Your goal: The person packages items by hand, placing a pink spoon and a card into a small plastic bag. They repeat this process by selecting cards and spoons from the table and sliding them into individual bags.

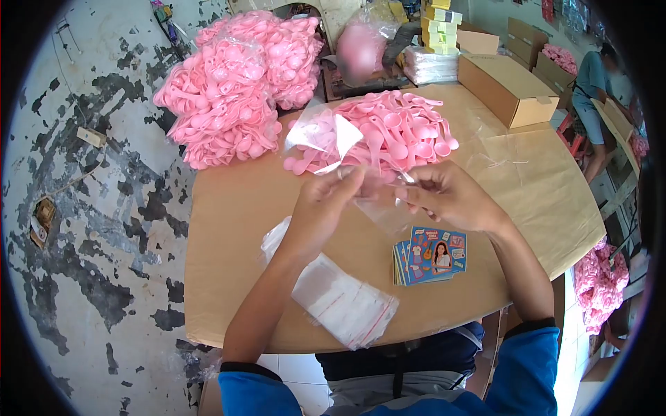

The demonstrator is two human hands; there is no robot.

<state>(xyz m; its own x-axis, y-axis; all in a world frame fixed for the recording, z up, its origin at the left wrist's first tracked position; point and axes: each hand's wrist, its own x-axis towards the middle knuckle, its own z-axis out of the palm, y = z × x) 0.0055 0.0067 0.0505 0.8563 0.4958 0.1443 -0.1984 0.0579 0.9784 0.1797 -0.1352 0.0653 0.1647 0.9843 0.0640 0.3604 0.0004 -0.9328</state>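
Observation:
Over the table, my left hand [331, 193] is closed, pinching a transparent plastic bag [386, 213] at its edge. My right hand [451, 197] is closed at the bag's other side, thumb and fingers together on it. The film hangs down between both hands. Just beyond them lies a heap of pink plastic scoops [395, 128], with a sheet of shiny see-through film [326, 135] over its left part. Under my right hand sits a stack of printed blue cards [437, 255]. Below my left forearm is a stack of flat plastic bags [343, 298].
Large bags of pink scoops [236, 90] stand at the table's far left. A cardboard box [508, 89] rests at the back right, near stacked yellow packets [438, 31]. At far right another person [593, 93] sits. The brown-covered table [229, 215] ends close to my body.

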